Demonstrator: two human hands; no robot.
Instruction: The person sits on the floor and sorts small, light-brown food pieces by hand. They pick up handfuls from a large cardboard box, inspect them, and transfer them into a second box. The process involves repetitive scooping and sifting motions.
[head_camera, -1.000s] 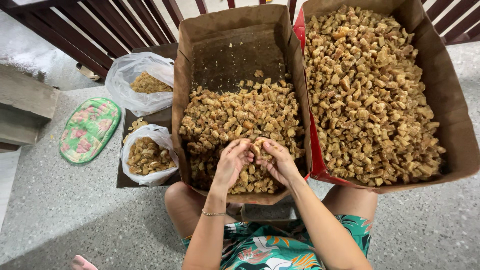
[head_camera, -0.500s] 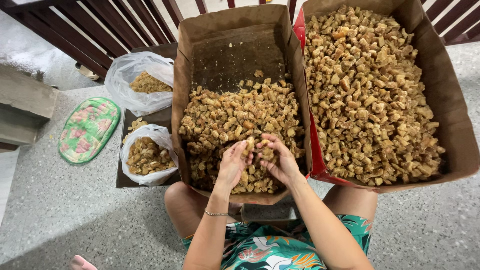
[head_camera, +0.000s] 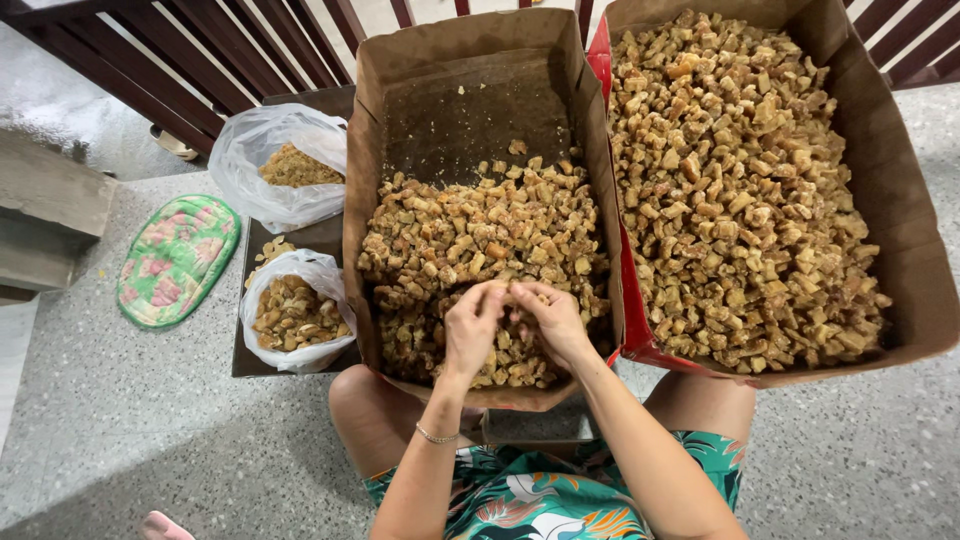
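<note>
Two brown cardboard boxes stand on the floor in front of me. The left box (head_camera: 365, 150) is half full of small tan-brown chunks (head_camera: 480, 235); the right box (head_camera: 915, 250) is full of the same chunks (head_camera: 740, 190). My left hand (head_camera: 470, 330) and my right hand (head_camera: 550, 320) meet over the near end of the left box, fingertips together, pinching a small chunk between them. The piece itself is mostly hidden by my fingers. A thin bracelet sits on my left wrist.
Left of the boxes, two clear plastic bags (head_camera: 275, 165) (head_camera: 295, 310) hold similar pieces on a dark tray (head_camera: 245, 365). A green and pink floral pad (head_camera: 175, 260) lies on the speckled floor. A dark wooden railing (head_camera: 200, 60) runs along the back. A step (head_camera: 45, 210) is at far left.
Both hands have stayed over the near end of the left box, fingers working together and shifting slightly toward each other. Nothing else has moved.
</note>
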